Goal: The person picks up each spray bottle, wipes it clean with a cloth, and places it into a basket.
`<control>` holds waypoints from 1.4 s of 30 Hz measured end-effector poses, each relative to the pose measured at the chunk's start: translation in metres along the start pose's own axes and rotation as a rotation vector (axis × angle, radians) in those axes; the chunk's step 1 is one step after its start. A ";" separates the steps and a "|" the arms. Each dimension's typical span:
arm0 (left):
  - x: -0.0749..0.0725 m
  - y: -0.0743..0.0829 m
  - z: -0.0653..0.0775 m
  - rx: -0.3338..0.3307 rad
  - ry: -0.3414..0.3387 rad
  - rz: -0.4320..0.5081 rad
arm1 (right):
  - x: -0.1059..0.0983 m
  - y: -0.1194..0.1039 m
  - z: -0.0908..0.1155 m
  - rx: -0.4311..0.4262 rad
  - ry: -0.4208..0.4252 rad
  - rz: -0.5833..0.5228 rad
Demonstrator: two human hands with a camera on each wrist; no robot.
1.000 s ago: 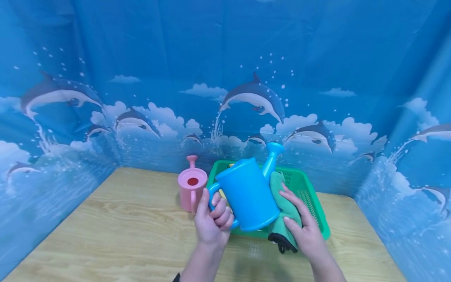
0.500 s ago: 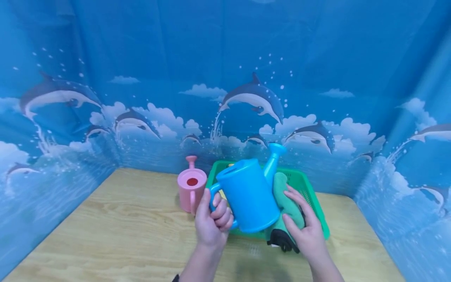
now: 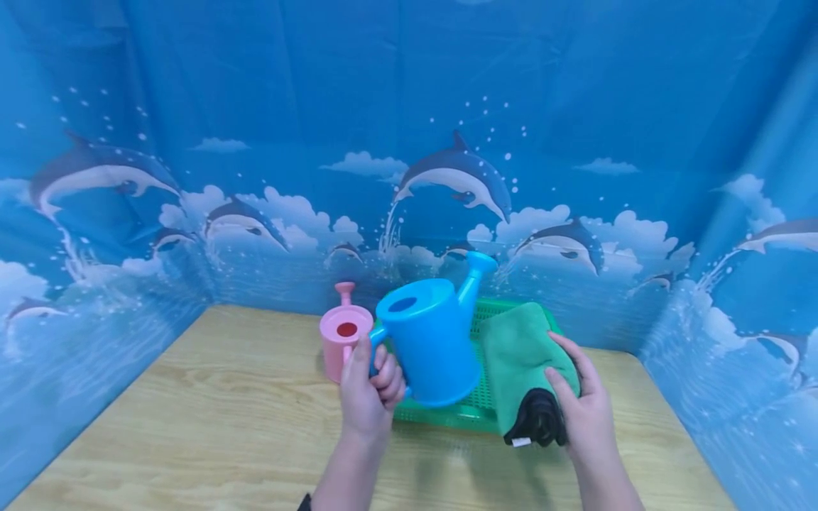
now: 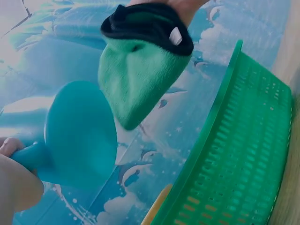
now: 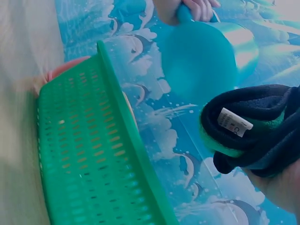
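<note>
A blue watering can (image 3: 431, 348) is held up by its handle in my left hand (image 3: 371, 390), fingers curled round the handle. Its spout points up and to the right. My right hand (image 3: 584, 397) grips a folded green cloth (image 3: 520, 348) with a black edge and a small white label (image 5: 235, 123). Cloth and can are apart, with a gap between them. In the left wrist view, the can's round base (image 4: 82, 133) faces the camera, and the cloth (image 4: 136, 75) hangs beyond it. Both are above a green plastic basket (image 3: 456, 415).
Left of the basket, a pink watering can (image 3: 335, 348) stands on the wooden table (image 3: 243, 404). Something yellow (image 4: 157, 206) shows at the basket's rim in the left wrist view. A blue dolphin-print sheet (image 3: 409, 85) encloses the table at the back and sides.
The cloth was against the blue can's side; now my right hand has drawn it away to the right. My left hand has shifted slightly left and turned the can more upright.
</note>
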State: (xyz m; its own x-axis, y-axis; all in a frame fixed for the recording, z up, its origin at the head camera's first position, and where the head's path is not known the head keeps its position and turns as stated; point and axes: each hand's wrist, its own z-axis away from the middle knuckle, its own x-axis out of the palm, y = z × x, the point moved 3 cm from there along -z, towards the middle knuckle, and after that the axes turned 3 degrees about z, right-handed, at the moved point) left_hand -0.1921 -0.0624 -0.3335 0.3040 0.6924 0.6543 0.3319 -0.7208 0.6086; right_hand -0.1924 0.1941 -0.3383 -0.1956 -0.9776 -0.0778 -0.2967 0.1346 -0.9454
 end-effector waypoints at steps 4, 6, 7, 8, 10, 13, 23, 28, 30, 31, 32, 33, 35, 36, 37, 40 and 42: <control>-0.006 0.002 -0.003 -0.041 0.092 -0.060 | -0.006 -0.002 -0.002 0.005 0.024 -0.020; -0.009 0.001 -0.004 -0.054 0.134 -0.089 | -0.009 -0.003 -0.002 -0.016 0.025 -0.036; -0.010 0.001 -0.005 -0.051 0.149 -0.116 | -0.010 -0.003 -0.003 -0.026 0.024 -0.046; -0.011 0.000 -0.005 -0.043 0.159 -0.145 | -0.011 -0.003 -0.003 -0.037 0.022 -0.057; -0.013 0.000 -0.006 -0.015 0.174 -0.211 | -0.015 -0.004 -0.003 -0.055 0.022 -0.070; -0.016 0.001 -0.008 0.072 0.171 -0.323 | -0.019 -0.004 -0.004 -0.071 0.032 -0.099; -0.019 0.004 -0.006 0.532 0.037 -0.754 | -0.026 -0.004 -0.006 -0.074 0.095 -0.108; -0.019 0.002 -0.005 0.727 -0.075 -0.996 | -0.027 -0.005 -0.007 -0.092 0.135 -0.150; -0.018 0.001 -0.005 0.772 -0.140 -1.045 | -0.028 -0.006 -0.007 -0.099 0.147 -0.159; -0.017 0.000 -0.004 0.796 -0.177 -1.067 | -0.029 -0.006 -0.007 -0.101 0.151 -0.164; -0.016 0.000 -0.004 0.814 -0.215 -1.079 | -0.029 -0.007 -0.007 -0.103 0.157 -0.165; -0.015 0.000 -0.004 0.837 -0.249 -1.098 | -0.030 -0.007 -0.007 -0.105 0.161 -0.170; -0.013 -0.001 -0.004 0.894 -0.315 -1.133 | -0.032 -0.008 -0.007 -0.104 0.171 -0.179; -0.011 -0.002 -0.003 0.919 -0.344 -1.153 | -0.033 -0.008 -0.007 -0.102 0.179 -0.185; -0.010 -0.002 -0.003 0.937 -0.368 -1.172 | -0.035 -0.008 -0.007 -0.100 0.193 -0.184; -0.006 -0.005 -0.002 0.981 -0.415 -1.241 | -0.040 -0.009 -0.008 -0.082 0.239 -0.178; -0.004 -0.007 -0.002 0.989 -0.430 -1.277 | -0.044 -0.009 -0.008 -0.068 0.267 -0.165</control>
State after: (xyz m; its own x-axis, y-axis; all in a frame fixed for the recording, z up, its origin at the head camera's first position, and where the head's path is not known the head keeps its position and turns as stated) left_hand -0.1973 -0.0601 -0.3397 -0.4370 0.8580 -0.2701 0.8898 0.4563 0.0099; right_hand -0.1884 0.2366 -0.3234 -0.3751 -0.9114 0.1690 -0.4050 -0.0028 -0.9143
